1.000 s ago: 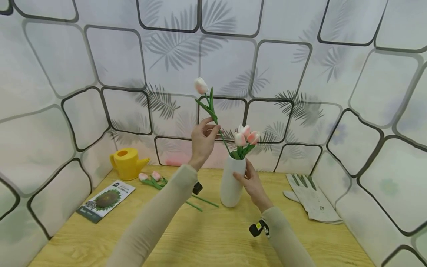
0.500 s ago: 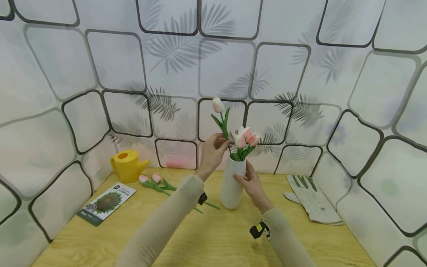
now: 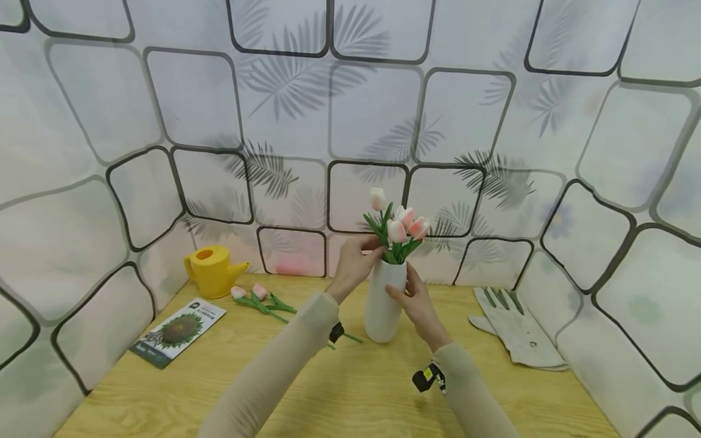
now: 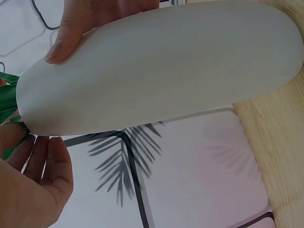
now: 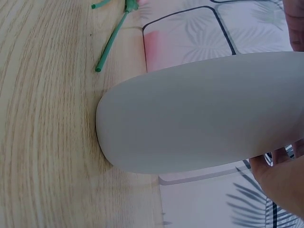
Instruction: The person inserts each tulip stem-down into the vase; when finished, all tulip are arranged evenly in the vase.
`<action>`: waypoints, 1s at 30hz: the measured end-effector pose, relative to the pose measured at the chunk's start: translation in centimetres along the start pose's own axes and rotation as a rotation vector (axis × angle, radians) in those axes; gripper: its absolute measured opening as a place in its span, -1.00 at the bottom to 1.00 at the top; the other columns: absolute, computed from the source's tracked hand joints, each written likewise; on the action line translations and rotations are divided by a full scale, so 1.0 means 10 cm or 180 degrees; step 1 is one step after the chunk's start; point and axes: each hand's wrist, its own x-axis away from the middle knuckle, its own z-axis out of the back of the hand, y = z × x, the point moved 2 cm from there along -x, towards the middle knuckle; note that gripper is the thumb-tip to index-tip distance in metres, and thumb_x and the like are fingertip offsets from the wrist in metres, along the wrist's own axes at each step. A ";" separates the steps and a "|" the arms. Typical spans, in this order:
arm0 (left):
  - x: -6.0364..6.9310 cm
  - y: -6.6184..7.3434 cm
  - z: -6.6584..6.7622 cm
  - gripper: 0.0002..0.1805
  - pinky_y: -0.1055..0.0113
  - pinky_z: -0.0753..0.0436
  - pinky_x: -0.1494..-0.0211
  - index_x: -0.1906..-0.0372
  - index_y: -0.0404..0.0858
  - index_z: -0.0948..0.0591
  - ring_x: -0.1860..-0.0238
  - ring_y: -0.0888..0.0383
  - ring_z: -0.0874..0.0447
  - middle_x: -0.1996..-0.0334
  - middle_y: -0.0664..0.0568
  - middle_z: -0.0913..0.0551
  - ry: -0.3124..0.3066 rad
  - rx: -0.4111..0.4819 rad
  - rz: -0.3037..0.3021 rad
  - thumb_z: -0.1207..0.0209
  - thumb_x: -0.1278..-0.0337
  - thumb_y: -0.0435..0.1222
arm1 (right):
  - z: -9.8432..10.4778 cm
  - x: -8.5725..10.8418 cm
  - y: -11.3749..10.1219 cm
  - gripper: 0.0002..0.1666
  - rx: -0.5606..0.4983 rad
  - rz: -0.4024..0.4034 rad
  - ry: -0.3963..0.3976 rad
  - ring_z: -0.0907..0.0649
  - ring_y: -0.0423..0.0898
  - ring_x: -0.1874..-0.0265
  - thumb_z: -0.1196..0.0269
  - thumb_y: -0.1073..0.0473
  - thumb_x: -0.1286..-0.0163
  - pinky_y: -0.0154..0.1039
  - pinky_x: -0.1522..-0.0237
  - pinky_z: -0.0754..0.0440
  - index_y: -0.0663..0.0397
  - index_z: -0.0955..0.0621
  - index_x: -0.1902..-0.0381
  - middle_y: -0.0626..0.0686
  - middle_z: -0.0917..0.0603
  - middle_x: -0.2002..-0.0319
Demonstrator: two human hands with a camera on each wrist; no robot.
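Observation:
A white vase (image 3: 381,310) stands upright on the wooden table, holding several pink-and-white tulips (image 3: 406,224). My left hand (image 3: 353,266) pinches a paler tulip (image 3: 377,199) low on its stem, right at the vase's mouth; the stem's lower part is out of sight. In the left wrist view, the fingers of that left hand (image 4: 38,185) sit beside the rim, near green leaves (image 4: 6,97). My right hand (image 3: 418,307) grips the vase's right side near the top, thumb across the front. Its fingers wrap the vase (image 5: 199,114) in the right wrist view.
Two loose tulips (image 3: 260,304) lie left of the vase, stems pointing toward it. Behind them is a yellow watering can (image 3: 212,274), with a sunflower seed packet (image 3: 177,331) nearer the front. White gloves (image 3: 517,328) lie at the right. Patterned fabric walls enclose the table.
My left hand has lowered the pale tulip down and to the right, so its bloom now hangs just above the others. My right hand stays on the vase.

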 end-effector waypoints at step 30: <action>-0.01 -0.08 -0.04 -0.76 0.16 -0.69 -0.03 -0.01 -0.15 -0.69 0.05 0.07 -0.70 0.11 -0.03 -0.74 -0.0369 0.0323 0.0495 -0.24 -0.29 -0.23 | -0.01 0.04 -0.04 -0.04 -0.0045 -0.0043 -0.0021 -0.23 0.13 -0.48 -0.26 0.08 -0.42 0.20 -0.48 -0.16 -0.24 0.03 -0.58 0.01 -0.09 -0.55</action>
